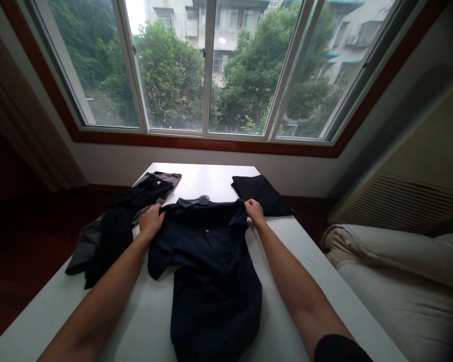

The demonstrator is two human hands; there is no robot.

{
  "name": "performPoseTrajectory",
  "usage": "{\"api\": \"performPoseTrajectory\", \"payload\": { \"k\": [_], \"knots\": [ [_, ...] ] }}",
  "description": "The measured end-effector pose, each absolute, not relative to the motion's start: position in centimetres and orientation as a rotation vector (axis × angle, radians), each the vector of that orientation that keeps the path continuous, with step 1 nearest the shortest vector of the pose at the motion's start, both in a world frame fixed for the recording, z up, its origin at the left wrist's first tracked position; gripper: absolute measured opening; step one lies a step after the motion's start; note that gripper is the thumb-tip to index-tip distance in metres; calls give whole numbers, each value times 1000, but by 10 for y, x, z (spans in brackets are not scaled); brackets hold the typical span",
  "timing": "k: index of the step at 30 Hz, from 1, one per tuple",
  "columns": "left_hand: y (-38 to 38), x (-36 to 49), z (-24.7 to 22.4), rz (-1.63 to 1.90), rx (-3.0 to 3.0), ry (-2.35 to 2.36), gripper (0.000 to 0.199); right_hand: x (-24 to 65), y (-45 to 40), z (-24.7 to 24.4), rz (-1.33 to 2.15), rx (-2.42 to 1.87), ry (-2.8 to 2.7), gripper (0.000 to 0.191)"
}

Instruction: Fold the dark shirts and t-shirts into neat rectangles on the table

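A dark navy short-sleeved shirt (211, 261) lies front up on the white table (143, 311), its collar toward the window and its lower part wrinkled. My left hand (151, 221) is closed on the shirt at its left shoulder. At the right shoulder my right hand (254, 210) pinches the fabric between thumb and fingers. One sleeve spreads out below my left hand; the other is bunched near my right hand.
Loose black and grey clothes (117, 226) lie over the table's left edge. A folded black garment (262, 193) rests at the right edge, beyond my right hand. A beige sofa (396, 271) stands to the right, and a window (207, 70) is behind the table.
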State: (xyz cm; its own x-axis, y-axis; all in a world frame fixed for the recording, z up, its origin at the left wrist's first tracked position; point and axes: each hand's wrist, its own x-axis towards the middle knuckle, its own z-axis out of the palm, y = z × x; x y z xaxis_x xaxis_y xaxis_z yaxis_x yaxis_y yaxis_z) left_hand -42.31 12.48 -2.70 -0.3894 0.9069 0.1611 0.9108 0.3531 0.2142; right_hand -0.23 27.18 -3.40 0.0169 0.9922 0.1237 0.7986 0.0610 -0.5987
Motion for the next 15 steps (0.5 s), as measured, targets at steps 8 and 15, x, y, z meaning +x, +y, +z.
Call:
{"api": "performPoseTrajectory", "payload": {
  "k": [8, 15],
  "knots": [
    [129, -413, -37, -415, -1855, -2616, 36, -9, 263, -26, 234, -1794, -1866, 27],
    [127, -414, -38, -404, -1942, -2568, 50, -43, 238, -13, 249, -1237, -2583, 33]
  ]
}}
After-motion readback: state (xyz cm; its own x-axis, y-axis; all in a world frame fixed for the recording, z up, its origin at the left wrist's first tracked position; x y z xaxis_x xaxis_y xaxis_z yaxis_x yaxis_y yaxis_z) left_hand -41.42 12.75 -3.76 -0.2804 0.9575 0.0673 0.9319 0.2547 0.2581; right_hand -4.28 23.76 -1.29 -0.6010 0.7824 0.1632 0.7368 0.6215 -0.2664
